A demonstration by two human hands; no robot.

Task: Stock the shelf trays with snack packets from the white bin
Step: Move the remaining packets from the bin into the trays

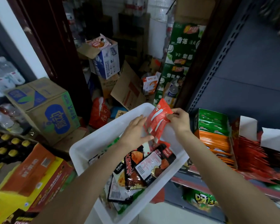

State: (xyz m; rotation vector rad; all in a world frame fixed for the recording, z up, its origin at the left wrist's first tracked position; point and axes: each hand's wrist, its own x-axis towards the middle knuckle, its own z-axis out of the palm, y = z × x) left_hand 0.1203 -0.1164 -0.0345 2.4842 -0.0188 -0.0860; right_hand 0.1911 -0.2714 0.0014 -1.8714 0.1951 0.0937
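Holding a stack of red packets (157, 122) above the white bin (103, 135): right hand (178, 120) pinches its top corner, left hand (136, 131) lies flat-fingered against the stack's side, not curled round. Risk: thin pinch, slick foil, so lower packets could slide back into the bin. Red tray (252, 152) on the shelf looks crammed; forcing more in may buckle them.

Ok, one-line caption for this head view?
Right hand pinches red snack packets above the white bin, open left hand steadying them, beside shelf trays.
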